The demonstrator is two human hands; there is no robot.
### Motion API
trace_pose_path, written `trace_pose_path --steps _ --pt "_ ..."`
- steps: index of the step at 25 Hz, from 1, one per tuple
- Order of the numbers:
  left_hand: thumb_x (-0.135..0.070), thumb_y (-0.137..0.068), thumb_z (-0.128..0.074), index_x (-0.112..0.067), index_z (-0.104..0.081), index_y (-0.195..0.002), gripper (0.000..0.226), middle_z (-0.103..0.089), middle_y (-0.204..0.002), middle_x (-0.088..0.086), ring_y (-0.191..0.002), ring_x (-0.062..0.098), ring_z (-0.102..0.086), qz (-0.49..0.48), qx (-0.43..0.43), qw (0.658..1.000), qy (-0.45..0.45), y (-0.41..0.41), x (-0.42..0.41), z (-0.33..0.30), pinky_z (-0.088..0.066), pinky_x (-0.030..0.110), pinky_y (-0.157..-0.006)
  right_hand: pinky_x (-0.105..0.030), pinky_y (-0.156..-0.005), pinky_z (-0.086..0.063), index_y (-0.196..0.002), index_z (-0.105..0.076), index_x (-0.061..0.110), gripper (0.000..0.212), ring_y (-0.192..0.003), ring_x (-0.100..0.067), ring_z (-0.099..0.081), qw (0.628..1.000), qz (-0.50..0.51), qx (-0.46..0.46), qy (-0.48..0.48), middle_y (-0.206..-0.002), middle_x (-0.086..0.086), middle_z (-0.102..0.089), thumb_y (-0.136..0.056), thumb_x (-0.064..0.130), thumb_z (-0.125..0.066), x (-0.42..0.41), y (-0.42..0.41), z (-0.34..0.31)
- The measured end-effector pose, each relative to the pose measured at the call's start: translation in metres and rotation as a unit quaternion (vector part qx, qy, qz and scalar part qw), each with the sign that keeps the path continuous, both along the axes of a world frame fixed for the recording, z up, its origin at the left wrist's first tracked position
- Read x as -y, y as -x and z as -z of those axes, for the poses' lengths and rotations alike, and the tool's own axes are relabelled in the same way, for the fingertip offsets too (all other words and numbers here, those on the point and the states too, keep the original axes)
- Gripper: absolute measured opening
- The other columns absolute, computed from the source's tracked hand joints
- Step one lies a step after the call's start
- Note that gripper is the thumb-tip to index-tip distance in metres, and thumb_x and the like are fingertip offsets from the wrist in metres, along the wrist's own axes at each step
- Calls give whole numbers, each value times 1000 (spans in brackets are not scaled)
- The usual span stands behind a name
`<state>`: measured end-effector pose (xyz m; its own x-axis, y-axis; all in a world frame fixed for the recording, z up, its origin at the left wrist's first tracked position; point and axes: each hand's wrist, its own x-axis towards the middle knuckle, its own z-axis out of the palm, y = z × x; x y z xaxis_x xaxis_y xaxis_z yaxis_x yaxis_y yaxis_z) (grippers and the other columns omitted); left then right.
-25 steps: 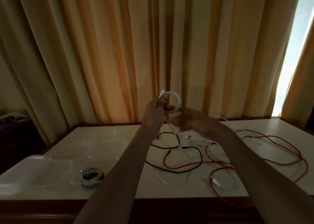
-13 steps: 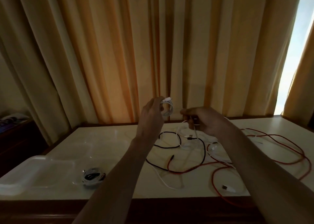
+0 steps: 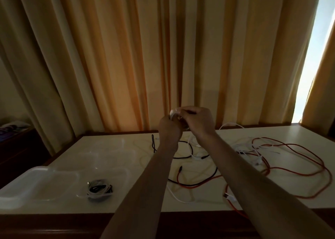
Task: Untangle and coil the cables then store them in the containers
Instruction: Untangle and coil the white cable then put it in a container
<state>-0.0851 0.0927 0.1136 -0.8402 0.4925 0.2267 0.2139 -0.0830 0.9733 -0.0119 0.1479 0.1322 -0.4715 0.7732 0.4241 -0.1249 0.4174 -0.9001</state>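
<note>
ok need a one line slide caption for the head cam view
Both hands, left and right, wind a white cable coil above the table, loose cables below.

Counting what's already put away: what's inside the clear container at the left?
One coiled bundle of black and white cable lies in the clear container, in its right-hand section. The other sections look bare, though glare and dim light blur them.

White coil (image 3: 173, 114) mostly behind hands.
</note>
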Motion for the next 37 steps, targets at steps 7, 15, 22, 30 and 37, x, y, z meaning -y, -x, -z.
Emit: trace_pose_path --steps 7,15,22,30,37 --pt "-23 -107 -31 -3 -53 -138 44 -65 -109 16 -99 33 -60 127 404 897 -129 1 15 -24 -46 46 -89 0 -72 -43 -104 -83 23 15 -83 8 -62 989 13 56 -137 -97 15 -74 -94 16 -73 12 7 13" --pt "-26 -101 -39 2 -67 -103 40 -71 -102 23 -97 33 -67 176 406 887 -133 -8 30 -33 -51 41 -78 -22 -85 -39 -103 -82 24 23 -100 -9 -51 934 87 65 -341 -101 10 -73 -91 11 -68 3 17 30" --pt "-30 -113 -36 -4 -64 -118 39 -68 -88 11 -83 23 -69 146 103 983 -39 9 20 -15 -58 50 -96 -42 -88 -62 -121 -67 17 37 -107 -28 -69 994 -60 -81 44 -120 -9 -67 -86 20 -78 -21 -12 30" --pt "-20 -113 -35 -11 -56 -84 37 -57 -59 -7 -64 9 -58 218 43 975 -17 18 31 -3 -48 27 -76 -39 -95 -58 -130 -69 7 39 -118 -29 -68 931 -301 -29 202 -129 -16 -71 -94 -5 -62 -37 -41 23" --pt "-23 -112 -42 -3 -65 -104 32 -73 -103 13 -96 22 -67 200 178 959 -88 14 27 5 -51 38 -95 -28 -76 -59 -112 -79 13 41 -102 -23 -73 967 -145 -27 209 -105 -9 -80 -86 -15 -65 -30 -25 17"
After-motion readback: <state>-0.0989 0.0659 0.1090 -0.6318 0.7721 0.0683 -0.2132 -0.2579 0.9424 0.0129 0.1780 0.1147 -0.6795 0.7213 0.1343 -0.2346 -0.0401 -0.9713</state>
